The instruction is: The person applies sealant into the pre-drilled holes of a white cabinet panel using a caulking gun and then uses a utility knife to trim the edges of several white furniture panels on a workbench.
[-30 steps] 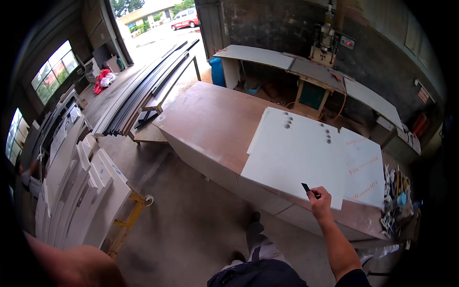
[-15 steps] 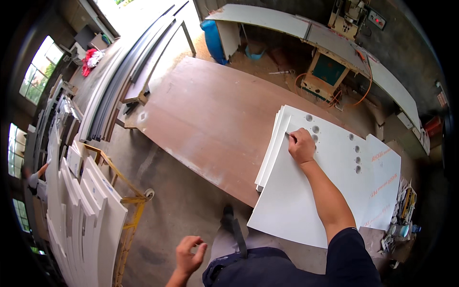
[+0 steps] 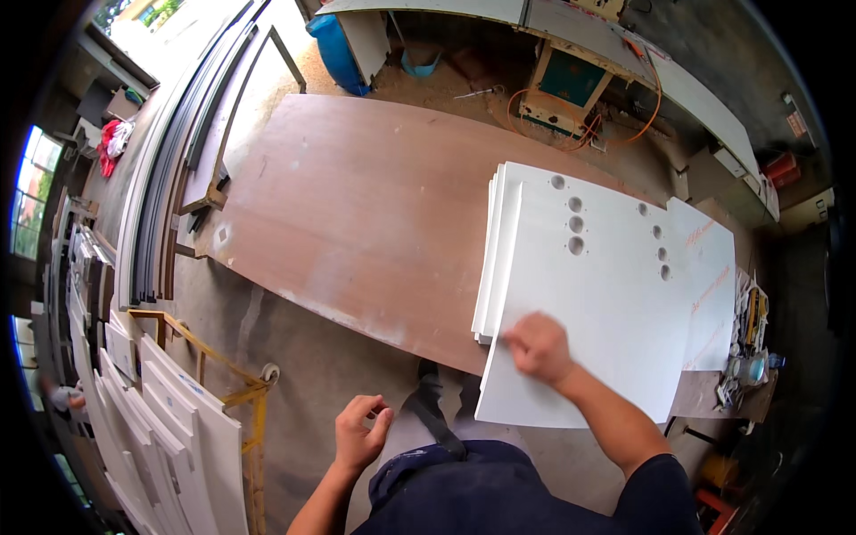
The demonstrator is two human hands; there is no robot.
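White panel (image 3: 597,303): found lying flat atop a stack of panels (image 3: 492,267) on brown-topped table (image 3: 357,196), overhanging the near edge; marked toward the far end with two rows of round grey spots (image 3: 576,225) (holes or shallow recesses, cannot tell); located directly below the fingers of the right hand (image 3: 539,348), with most of the white surface to the right of them and beyond. Observed at right hand: fingers curled into a fist, blurred, over the panel's left margin; cannot confirm contact with the surface, nor any object within the grip. Observed at left hand (image 3: 361,432): fingers loosely bent, thumb apart, nothing visible in grasp; held short of the table's near edge, well apart from the panel. Noted just right of the panel: white sheet with orange print (image 3: 711,303); farther right, jumble of small tools (image 3: 749,343); far left, white boards (image 3: 169,428) beside yellow frame (image 3: 259,437).
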